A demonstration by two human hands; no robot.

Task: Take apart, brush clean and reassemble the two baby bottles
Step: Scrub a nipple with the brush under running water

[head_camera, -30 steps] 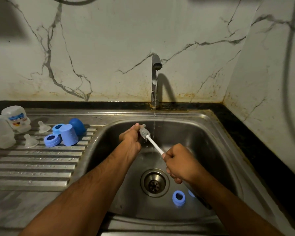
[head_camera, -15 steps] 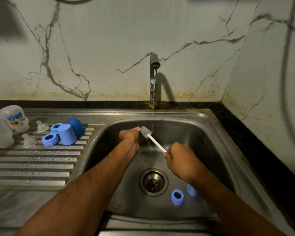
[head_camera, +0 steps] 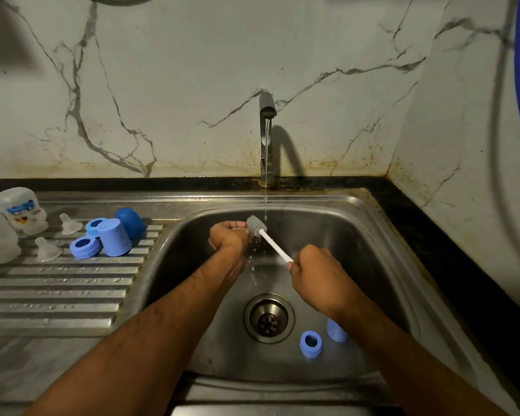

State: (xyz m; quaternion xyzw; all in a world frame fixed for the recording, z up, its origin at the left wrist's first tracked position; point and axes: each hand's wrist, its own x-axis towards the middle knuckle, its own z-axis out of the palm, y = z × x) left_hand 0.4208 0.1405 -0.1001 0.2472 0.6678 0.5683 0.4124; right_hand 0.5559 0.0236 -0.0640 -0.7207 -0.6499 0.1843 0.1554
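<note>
I'm standing at a home kitchen sink (head_camera: 382, 235): stainless steel basin, ribbed draining board (head_camera: 60, 289) running off to the left, tap (head_camera: 266, 136) running at the far side, dark countertop (head_camera: 463, 265), and stained marble-look wall tiles (head_camera: 192, 85) rising behind.

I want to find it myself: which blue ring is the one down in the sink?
Look inside the steel sink, just right of the round drain. The blue ring sits there on the bottom, its hole facing up. Unlike the blue piece beside it, it shows in full, clear of the arm.
</note>
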